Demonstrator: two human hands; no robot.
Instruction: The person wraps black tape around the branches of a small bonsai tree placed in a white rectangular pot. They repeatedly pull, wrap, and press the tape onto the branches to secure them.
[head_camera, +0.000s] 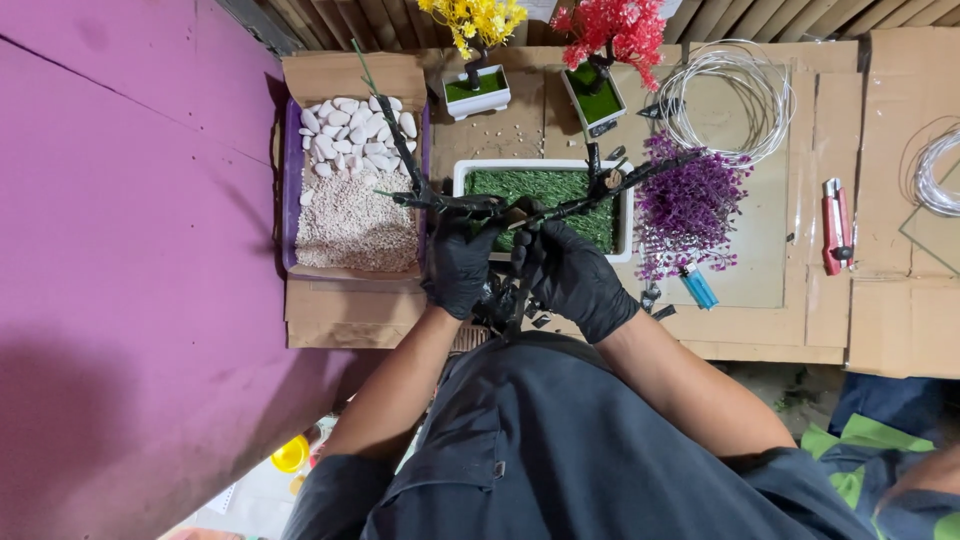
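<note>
Above the white planter (470, 172), both gloved hands, left (460, 262) and right (572, 275), grip a stiff, light, black branched trunk (480, 204), best held near its fork.

A wide purple cloth sheet (130, 250) is spread on the left; flattened brown cardboard sheets (900, 200) are laid below a slatted bamboo wall (330, 15).

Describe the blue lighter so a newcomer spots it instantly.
Start at the white planter of green turf in the middle of the cardboard worktop. Just right of it lies a purple foliage sprig; below that is the blue lighter, the only small blue stick there.
</note>
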